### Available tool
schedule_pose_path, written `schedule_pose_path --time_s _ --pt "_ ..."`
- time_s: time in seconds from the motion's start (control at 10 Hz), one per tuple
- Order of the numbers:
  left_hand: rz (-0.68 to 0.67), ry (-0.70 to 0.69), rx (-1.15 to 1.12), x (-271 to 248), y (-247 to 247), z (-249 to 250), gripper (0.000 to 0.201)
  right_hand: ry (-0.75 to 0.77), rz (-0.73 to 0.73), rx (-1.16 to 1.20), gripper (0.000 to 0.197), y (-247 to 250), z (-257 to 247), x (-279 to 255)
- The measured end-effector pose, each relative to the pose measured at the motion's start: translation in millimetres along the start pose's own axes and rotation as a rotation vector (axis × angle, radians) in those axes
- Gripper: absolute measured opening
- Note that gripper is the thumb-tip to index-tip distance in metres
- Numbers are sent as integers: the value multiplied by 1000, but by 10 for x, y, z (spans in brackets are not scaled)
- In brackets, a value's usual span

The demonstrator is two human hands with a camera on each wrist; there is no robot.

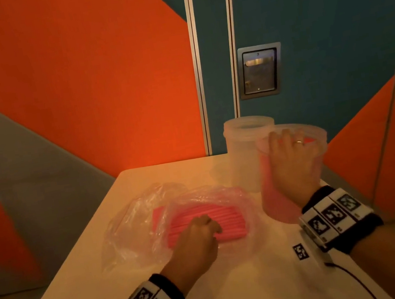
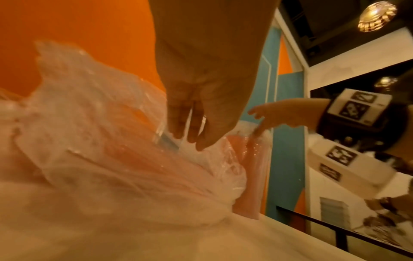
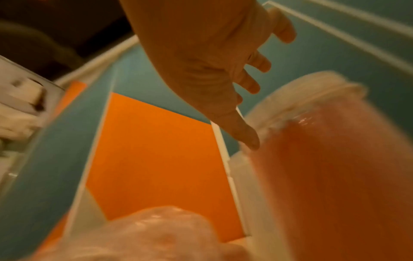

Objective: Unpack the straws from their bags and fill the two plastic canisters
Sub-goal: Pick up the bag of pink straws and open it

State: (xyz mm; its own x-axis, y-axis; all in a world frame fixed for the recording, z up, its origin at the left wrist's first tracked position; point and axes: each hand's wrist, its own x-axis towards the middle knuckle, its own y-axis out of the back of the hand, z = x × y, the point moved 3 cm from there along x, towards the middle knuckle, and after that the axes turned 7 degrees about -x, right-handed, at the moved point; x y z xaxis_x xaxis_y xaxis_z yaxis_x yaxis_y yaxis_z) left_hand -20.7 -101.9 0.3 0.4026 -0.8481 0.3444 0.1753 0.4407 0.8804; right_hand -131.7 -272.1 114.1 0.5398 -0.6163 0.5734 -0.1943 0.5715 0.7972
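A crumpled clear plastic bag (image 1: 135, 218) lies mid-table with a flat bundle of pink straws (image 1: 228, 218) inside. My left hand (image 1: 200, 229) sits on its near side, fingers curled down and pinching the plastic; the left wrist view shows the fingertips (image 2: 190, 136) meeting in the bag (image 2: 100, 123). At the right stands a canister (image 1: 279, 196) packed with upright pink straws. My right hand (image 1: 292, 149) rests over its rim with spread, straight fingers, the thumb touching the canister (image 3: 335, 159) in the right wrist view. An empty translucent canister (image 1: 243, 152) stands just behind it, to the left.
The pale table (image 1: 238, 285) narrows toward an orange and teal wall. Both canisters stand near the far right corner. A small black-and-white marker tag (image 1: 300, 251) and a dark cable (image 1: 353, 277) lie by my right wrist. A floor drop runs along the table's left edge.
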Motion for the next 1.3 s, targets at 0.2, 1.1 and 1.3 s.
schedule_pose_path --time_s 0.2,1.1,1.3 --pt "-336 406 249 12 -206 -592 79 -29 -66 88 43 -422 312 81" --pt "-439 504 322 -492 59 -1177 82 196 -188 700 25 -457 -978 896" --pt "-419 530 313 -464 72 -1184 76 110 -11 823 17 202 -649 346"
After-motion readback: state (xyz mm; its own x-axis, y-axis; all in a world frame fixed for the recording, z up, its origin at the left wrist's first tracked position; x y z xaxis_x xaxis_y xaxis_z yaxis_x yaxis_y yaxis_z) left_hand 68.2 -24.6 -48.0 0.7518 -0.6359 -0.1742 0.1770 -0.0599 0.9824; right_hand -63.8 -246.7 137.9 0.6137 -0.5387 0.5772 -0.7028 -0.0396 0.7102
